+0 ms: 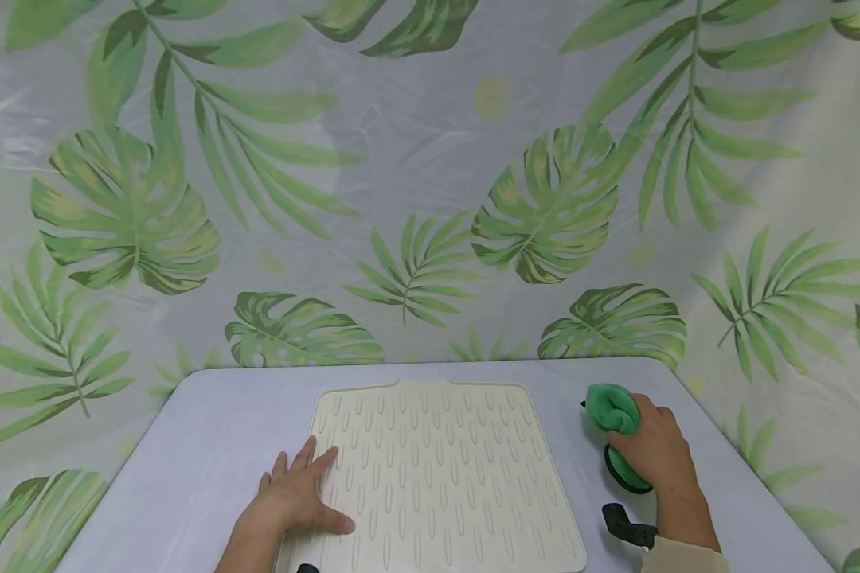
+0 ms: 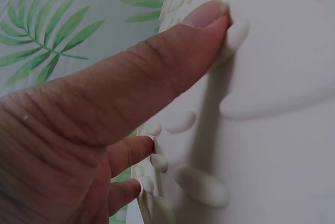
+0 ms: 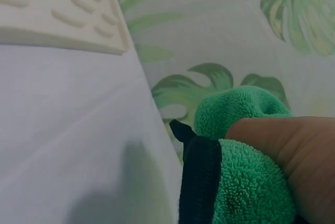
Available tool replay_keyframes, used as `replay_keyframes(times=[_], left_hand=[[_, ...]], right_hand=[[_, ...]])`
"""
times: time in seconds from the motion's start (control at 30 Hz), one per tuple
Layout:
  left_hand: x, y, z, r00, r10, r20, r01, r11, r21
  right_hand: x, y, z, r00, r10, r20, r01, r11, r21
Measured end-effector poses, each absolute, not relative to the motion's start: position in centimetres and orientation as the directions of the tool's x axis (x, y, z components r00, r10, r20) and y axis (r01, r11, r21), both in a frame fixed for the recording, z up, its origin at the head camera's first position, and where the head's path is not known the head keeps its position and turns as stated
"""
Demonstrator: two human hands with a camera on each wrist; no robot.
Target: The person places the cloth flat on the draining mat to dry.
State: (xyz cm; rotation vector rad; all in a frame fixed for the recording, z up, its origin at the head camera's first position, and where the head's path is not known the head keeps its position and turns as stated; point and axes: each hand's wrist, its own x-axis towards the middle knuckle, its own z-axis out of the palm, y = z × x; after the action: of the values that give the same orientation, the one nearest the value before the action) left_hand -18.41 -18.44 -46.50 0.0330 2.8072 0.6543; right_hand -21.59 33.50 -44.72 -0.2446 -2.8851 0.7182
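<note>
A cream mat with rows of raised oval ridges point(image 1: 437, 469) lies on the white table. My left hand point(image 1: 290, 495) rests at its left side, fingers spread over the edge and the thumb on the ridged surface. In the left wrist view the thumb point(image 2: 157, 67) extends across the ridges. At the table's right side my right hand point(image 1: 655, 446) grips a bunched green cloth point(image 1: 611, 407) with dark edging. The right wrist view shows the cloth's terry pile point(image 3: 251, 182), its black border and a small black loop; most fingers are hidden there.
The white table point(image 1: 244, 414) ends at a leaf-patterned curtain point(image 1: 416, 159) behind it. A black wrist-camera mount point(image 1: 627, 527) sits by the right wrist. Bare tabletop point(image 1: 569, 446) separates the mat from the right hand.
</note>
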Motion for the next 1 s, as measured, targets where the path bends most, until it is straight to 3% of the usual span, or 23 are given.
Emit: replay_keyframes(times=[1.0], left_hand=[[-18.5, -18.5, -46.5, -0.964, 0.077, -0.253, -0.043, 0.897, 0.439]], right_hand=[[-21.1, 29.9, -42.5, -0.976, 0.142, 0.163, 0.043, 0.867, -0.496]])
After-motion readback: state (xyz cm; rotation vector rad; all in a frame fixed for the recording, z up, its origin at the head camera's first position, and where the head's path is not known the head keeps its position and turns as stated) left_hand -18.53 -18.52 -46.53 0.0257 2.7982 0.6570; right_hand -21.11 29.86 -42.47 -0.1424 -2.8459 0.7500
